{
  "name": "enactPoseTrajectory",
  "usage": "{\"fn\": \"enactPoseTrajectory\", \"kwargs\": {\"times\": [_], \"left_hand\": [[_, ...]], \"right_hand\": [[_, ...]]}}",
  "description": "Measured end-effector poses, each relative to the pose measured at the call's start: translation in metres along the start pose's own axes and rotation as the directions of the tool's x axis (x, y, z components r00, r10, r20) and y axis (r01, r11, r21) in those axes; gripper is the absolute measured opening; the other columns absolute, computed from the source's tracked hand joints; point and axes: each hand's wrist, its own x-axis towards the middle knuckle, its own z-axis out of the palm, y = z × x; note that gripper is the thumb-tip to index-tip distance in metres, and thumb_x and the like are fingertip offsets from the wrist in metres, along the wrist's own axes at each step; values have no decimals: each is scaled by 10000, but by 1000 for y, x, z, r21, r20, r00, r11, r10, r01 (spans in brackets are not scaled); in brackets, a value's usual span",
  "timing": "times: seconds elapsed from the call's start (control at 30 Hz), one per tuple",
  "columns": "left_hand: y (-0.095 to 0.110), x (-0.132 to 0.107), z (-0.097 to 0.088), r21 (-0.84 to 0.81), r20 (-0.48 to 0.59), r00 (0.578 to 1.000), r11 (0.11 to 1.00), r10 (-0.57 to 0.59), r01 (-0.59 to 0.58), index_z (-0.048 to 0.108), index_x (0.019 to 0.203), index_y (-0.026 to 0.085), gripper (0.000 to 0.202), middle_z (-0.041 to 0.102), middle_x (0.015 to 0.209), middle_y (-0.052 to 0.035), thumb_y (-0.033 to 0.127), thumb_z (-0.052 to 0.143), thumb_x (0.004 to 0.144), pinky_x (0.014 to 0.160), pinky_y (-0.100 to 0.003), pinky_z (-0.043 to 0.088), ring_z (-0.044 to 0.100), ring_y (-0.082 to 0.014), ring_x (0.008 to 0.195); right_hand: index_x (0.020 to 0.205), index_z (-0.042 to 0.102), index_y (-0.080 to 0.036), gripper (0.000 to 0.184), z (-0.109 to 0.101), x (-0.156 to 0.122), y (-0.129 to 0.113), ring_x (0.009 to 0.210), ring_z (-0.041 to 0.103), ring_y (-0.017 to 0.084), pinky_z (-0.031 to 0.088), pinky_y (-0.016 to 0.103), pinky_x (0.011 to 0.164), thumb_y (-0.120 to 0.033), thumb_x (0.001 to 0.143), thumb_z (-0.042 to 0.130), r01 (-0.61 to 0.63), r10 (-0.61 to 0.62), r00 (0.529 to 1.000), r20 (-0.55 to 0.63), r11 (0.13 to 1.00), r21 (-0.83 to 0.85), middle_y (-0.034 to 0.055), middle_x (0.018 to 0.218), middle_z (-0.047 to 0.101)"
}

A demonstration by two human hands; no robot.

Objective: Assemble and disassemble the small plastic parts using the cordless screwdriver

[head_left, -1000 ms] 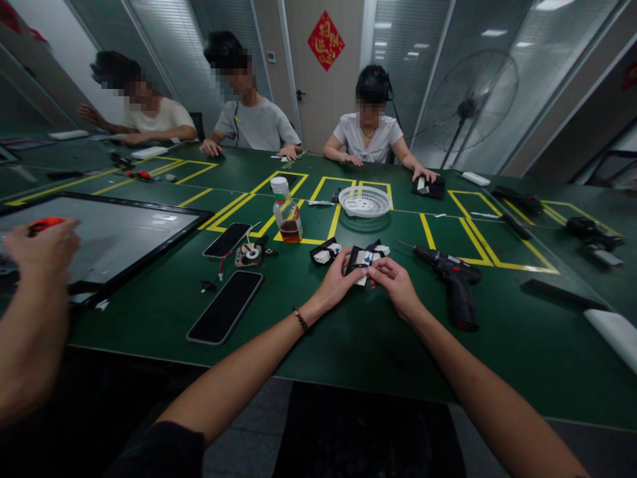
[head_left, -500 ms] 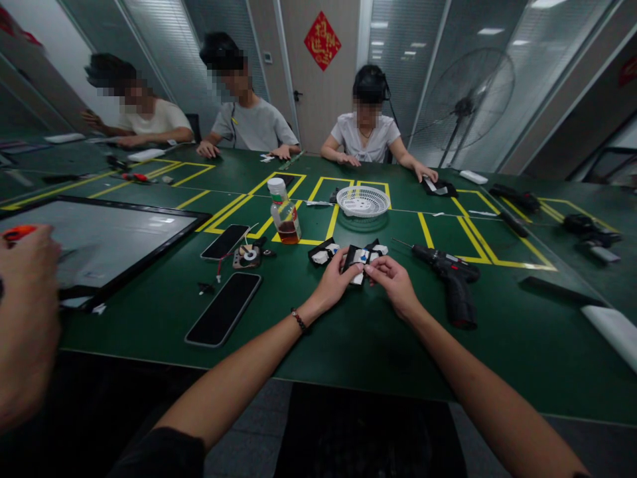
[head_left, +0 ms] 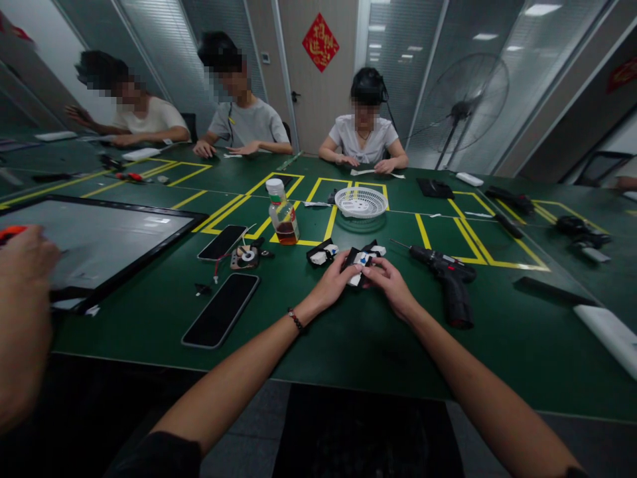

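Note:
Both of my hands meet over the green table, closed around a small black-and-white packet (head_left: 355, 277) with a blue mark. My left hand (head_left: 329, 287) grips its left side, thumb on the white face. On the right edge, the fingers of my right hand (head_left: 394, 284) are curled, partly hiding it. A similar black-and-white piece (head_left: 322, 253) lies just beyond my left hand, and another white-and-black piece (head_left: 376, 250) shows behind the packet. To the right of my hands rests a black cordless drill (head_left: 442, 272), its bit pointing left.
Left of me are a large phone (head_left: 221, 312), a smaller phone (head_left: 223, 241) and a small wired part (head_left: 245, 256). Farther off stand a bottle (head_left: 284, 216) and a white basket (head_left: 361, 202). A co-worker's hand (head_left: 24, 312) is near a framed panel (head_left: 119, 249).
My right fingers have shifted on the packet, and more of its white face shows. Across the table, a person's hand has left the black item and now touches a white strip.

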Motion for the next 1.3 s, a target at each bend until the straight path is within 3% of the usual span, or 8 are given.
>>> {"fn": "enactPoseTrajectory", "kwargs": {"times": [0.23,0.53,0.8,0.87,0.93,1.07,1.17,1.3], "left_hand": [[2,-5,-8,153,100,993,987,-67,51,515,1357,204,532,686,1079,-92,512,517,923,845,-406,523,653,-257,920],[25,0,-21,238,140,990,970,25,-58,609,1289,212,509,652,1229,-103,463,637,848,958,-438,483,606,-279,1066],[39,-15,-19,333,168,986,940,19,-75,643,1256,223,521,674,1211,-93,434,694,782,859,-397,498,625,-262,1005],[39,-18,-9,347,148,989,936,13,-65,633,1277,235,563,662,1238,-100,440,709,758,858,-408,499,626,-271,1008],[38,-18,6,403,131,991,911,38,-88,637,1279,246,598,659,1235,-113,450,735,725,901,-437,482,623,-295,1028],[35,-8,48,585,185,978,790,91,-185,595,1337,261,672,643,1247,-139,475,735,715,957,-487,441,605,-359,1096],[33,6,83,667,234,971,719,44,-193,597,1314,234,648,671,1157,-155,469,719,722,896,-482,461,634,-369,1011],[35,26,120,722,228,973,666,27,-188,591,1274,176,598,691,1008,-164,485,668,768,854,-454,470,649,-349,933]], "right_hand": [[1123,569,-206,475,-9,3,0,768,688,180,557,327,715,-369,746,806,-39,39,999,13,999,-13,48,931,747],[1076,566,-213,478,-13,-3,-13,709,673,175,539,305,630,-367,710,830,-51,52,998,27,998,-34,33,871,738],[1173,575,-216,483,-29,-12,-41,863,662,221,557,379,721,-431,780,755,-4,93,943,319,963,-268,55,959,705],[1190,582,-221,473,-50,-19,-57,898,651,245,539,427,801,-470,809,712,110,23,968,249,855,-507,74,993,685],[1175,589,-211,476,-80,-31,-70,977,621,289,487,476,899,-511,817,682,129,-161,986,41,586,-800,112,1049,651],[1230,504,-148,683,-135,-58,-72,1173,514,416,454,527,922,-630,767,648,-251,-284,917,-281,136,-958,222,1253,517],[1321,407,-157,784,-161,-69,-61,1117,577,414,495,487,845,-623,739,650,-416,-170,892,-419,59,-908,216,1297,468],[1296,408,-143,696,-189,-68,-56,1051,634,386,506,458,820,-581,786,586,-504,-79,854,-515,121,-855,217,1280,497]]}}
